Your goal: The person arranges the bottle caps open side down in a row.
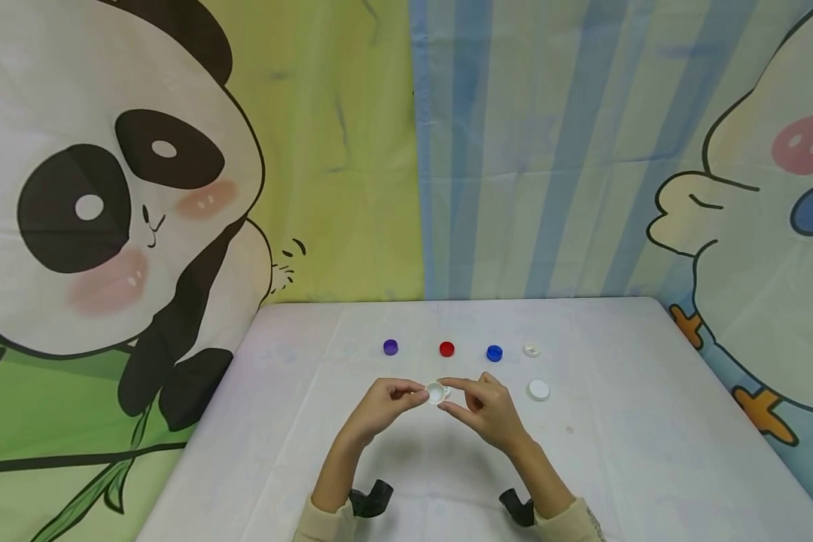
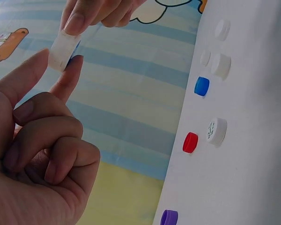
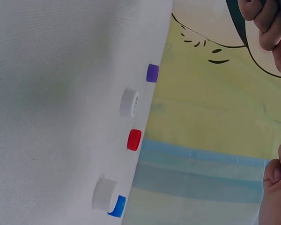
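Observation:
Above the white table, both hands hold one white bottle cap (image 1: 436, 392), its hollow side facing the head camera. My left hand (image 1: 382, 406) pinches its left edge between thumb and index finger. On the opposite edge, my right hand (image 1: 489, 410) grips it with thumb and fingers. Seen edge-on in the left wrist view, the white cap (image 2: 63, 50) sits between both hands' fingertips, a bit of blue showing behind it. The right wrist view catches part of the right hand (image 3: 275, 192) at the edge; the cap is nearly out of frame there.
Farther back on the table (image 1: 298, 452) lie a purple cap (image 1: 390, 347), a red cap (image 1: 446, 349), a blue cap (image 1: 494, 353) and a small pale cap (image 1: 531, 350). A white cap (image 1: 538, 390) is right of the hands. A printed white cap (image 2: 217, 131) lies beside the red one.

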A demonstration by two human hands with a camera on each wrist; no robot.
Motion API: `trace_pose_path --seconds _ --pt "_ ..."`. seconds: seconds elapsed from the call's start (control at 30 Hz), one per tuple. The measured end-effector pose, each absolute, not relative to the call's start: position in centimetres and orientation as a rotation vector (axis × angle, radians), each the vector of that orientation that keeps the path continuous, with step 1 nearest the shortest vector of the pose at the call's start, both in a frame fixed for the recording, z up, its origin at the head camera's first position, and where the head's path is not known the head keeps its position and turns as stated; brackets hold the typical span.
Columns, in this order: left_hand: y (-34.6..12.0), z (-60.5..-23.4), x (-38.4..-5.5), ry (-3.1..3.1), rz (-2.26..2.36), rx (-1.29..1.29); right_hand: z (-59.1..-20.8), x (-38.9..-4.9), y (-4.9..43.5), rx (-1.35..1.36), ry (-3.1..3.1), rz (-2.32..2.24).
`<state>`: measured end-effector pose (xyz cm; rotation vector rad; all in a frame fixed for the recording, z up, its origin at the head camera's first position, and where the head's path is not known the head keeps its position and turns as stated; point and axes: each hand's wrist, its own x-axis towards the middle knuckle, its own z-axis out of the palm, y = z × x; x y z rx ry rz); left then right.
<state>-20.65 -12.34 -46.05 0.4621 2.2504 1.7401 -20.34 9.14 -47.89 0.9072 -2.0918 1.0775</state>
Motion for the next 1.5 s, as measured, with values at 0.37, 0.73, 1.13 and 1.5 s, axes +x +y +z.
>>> trace_pose_path --seconds 0.37,0.73,1.13,1.5 --pt "-11.6 -46.2 -20.7 2.527 1.714 0.376 -48.4 -20.6 9.4 0.828 -2.170 1.135" --pt "-10.5 -43.1 -18.5 2.859 1.697 0.928 -46.3 -19.3 9.3 0.663 -2.326 1.674" --pt "-10.7 -44.8 -19.5 2.917 1.667 1.298 -44.6 -18.8 9.9 0.790 -2.311 2.058" --pt "-10.7 -45.7 -19.9 2.880 1.644 1.329 -44.6 -18.8 10.2 0.790 -2.327 2.155"
